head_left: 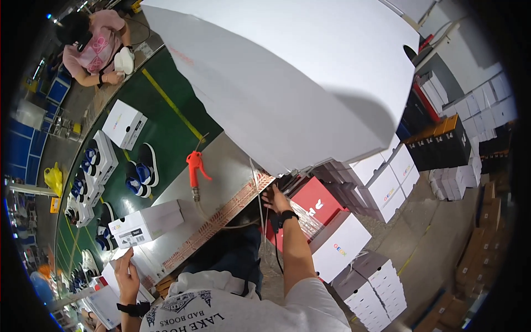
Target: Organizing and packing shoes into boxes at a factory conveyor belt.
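My left hand [128, 278] is by the near table edge, fingers stretched upward beside the lower corner of a white shoe box [157, 221]; whether the fingertips touch it I cannot tell. Reaching forward past the metal table edge, my right hand [275, 200] has its fingers apart, close to a red box [314, 202] and thin hanging cords. What lies beyond those fingertips is dark and partly hidden. An orange-red air blow gun [194, 169] stands on the metal tabletop between my hands, its hose running toward the edge.
A large white panel [265, 83] fills the upper middle. Dark sneakers with blue linings [146, 164] and white boxes [124, 124] stand on the green conveyor belt [177, 116]. White shoe boxes [381, 193] are stacked at right. Across the belt, a person [99, 47] handles a white shoe.
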{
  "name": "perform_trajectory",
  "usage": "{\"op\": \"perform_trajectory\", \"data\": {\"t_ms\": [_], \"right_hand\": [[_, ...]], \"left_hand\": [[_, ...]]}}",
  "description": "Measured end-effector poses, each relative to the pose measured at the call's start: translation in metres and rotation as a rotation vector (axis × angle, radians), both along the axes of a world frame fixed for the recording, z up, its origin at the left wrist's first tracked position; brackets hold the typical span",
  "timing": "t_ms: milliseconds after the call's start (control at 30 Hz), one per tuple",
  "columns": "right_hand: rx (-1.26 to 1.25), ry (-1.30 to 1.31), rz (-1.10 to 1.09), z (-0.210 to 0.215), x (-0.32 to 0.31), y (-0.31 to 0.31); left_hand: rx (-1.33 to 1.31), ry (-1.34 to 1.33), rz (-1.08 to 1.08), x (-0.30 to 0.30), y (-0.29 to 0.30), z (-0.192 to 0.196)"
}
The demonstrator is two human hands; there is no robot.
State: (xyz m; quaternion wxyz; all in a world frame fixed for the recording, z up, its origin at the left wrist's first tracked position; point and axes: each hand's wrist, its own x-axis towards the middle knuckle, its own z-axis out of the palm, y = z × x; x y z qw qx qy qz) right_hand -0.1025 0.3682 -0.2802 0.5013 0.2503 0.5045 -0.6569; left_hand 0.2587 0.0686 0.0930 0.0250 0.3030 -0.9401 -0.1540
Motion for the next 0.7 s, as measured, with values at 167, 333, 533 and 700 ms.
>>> {"op": "perform_trajectory", "data": {"t_ms": [167, 333, 533, 700], "right_hand": [[-0.147, 0.284, 0.013, 0.016, 0.036, 0.037], [0.188, 0.681, 0.764, 0.035, 0.066, 0.022], [0.899, 0.863, 0.235, 0.025, 0.025, 0.029], [1.150, 0.623, -0.020, 0.010, -0.004, 0.060]], "left_hand": [[0.052, 0.029, -0.003, -0.002, 0.005, -0.003], [0.036, 0.072, -0.101, -0.012, 0.003, -0.013], [0.076, 0.076, -0.134, -0.024, 0.006, -0.005], [0.045, 0.063, -0.063, 0.002, 0.009, -0.007]]}}
